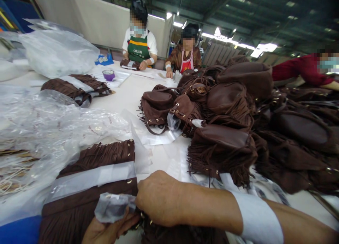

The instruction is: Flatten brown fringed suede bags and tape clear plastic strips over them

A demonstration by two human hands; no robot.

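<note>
A dark brown fringed bag (87,198) lies in front of me, with a pale translucent band (106,175) round its middle and gold eyelets along its right edge. At the lower edge of the view my left hand (108,228) is closed on the bag's near right corner, its thumb beside a crumpled clear plastic wrap (113,207). My right hand (159,198) is curled into a fist against the bag's right edge; its fingertips are hidden, so what it grips cannot be made out. Another brown bag (182,235) shows partly beneath my right forearm.
Brown fringed bags (227,99) are piled high on the right. Clear plastic bags (66,120) spread over the left, near a banded bag (74,87) and a purple tape roll (108,75). Two people (140,42) work across the table; another person's red sleeve (293,67) reaches in at right.
</note>
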